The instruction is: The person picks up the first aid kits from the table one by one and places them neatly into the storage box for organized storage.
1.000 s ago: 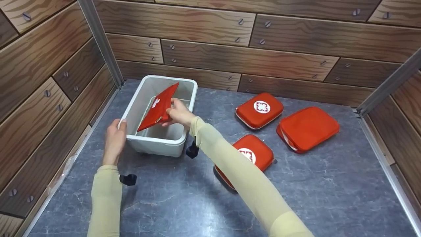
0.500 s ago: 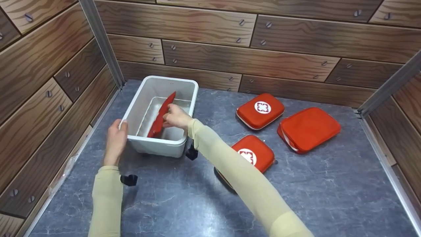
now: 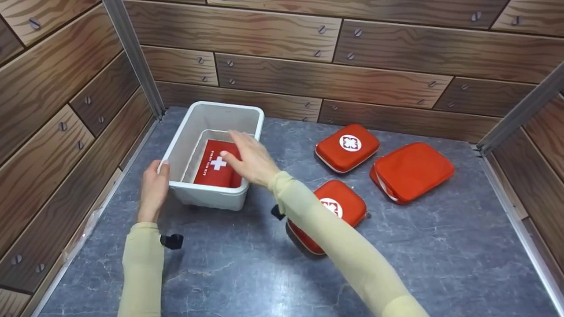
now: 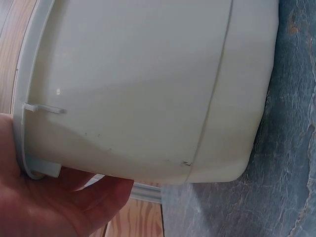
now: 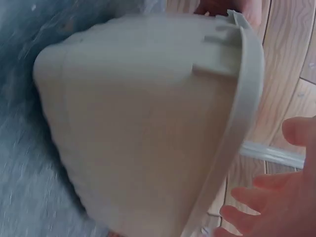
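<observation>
In the head view, a grey-white plastic bin (image 3: 207, 197) stands at the left. Flat on its floor lies a red first aid pouch (image 3: 203, 172) with a white cross and lettering. My left hand (image 3: 154, 187) grips the bin's near left corner, thumb over the rim; in the left wrist view the fingers (image 4: 106, 200) curl under that rim. Above the pouch, my right hand (image 3: 253, 160) is held with fingers extended and nothing in it, covering part of the pouch and the bin's right rim. The right wrist view shows its fingers (image 5: 249, 198) spread beside the bin.
Right of the bin lie a red first aid case (image 3: 335, 152), a larger plain red case (image 3: 414, 171) and another red case (image 3: 346, 196) partly under my right forearm. Wood-patterned walls (image 3: 282, 66) enclose the grey marbled surface (image 3: 238, 273).
The red pouch has gone down from a tilted position in my right hand to lying flat in the bin. My right hand has released it and risen slightly. The left hand stays put.
</observation>
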Demonstrator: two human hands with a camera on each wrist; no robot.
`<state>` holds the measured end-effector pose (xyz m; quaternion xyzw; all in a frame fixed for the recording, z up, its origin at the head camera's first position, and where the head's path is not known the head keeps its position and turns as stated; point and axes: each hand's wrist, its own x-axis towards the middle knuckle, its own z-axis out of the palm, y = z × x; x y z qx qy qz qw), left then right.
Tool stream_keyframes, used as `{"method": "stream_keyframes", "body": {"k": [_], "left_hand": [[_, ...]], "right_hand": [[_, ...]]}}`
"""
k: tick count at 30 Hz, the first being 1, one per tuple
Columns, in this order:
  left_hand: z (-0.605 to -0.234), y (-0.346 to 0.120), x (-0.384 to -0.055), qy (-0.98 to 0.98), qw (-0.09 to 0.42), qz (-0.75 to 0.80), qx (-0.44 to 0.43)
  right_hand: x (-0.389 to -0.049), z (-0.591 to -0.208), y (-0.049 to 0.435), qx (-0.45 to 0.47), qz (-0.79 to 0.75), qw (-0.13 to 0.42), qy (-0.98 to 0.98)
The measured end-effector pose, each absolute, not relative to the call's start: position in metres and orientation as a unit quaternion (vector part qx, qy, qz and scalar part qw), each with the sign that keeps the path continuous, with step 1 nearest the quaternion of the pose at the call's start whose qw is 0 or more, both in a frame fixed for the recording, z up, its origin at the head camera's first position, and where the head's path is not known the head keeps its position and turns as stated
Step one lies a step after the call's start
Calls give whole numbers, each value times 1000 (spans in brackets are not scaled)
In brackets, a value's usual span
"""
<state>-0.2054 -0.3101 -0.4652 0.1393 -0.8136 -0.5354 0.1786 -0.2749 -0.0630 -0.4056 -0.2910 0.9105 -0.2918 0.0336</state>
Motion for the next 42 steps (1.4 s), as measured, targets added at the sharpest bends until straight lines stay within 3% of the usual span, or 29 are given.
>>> {"method": "stream_keyframes", "body": {"k": [17, 42], "left_hand": [[-464, -312, -204, -814, 155, -541, 142], [-463, -311, -203, -823, 163, -525, 144]], "right_hand": [[-265, -424, 47, -242, -282, -57, 927], [-269, -470, 211, -92, -282, -88, 951]]}}
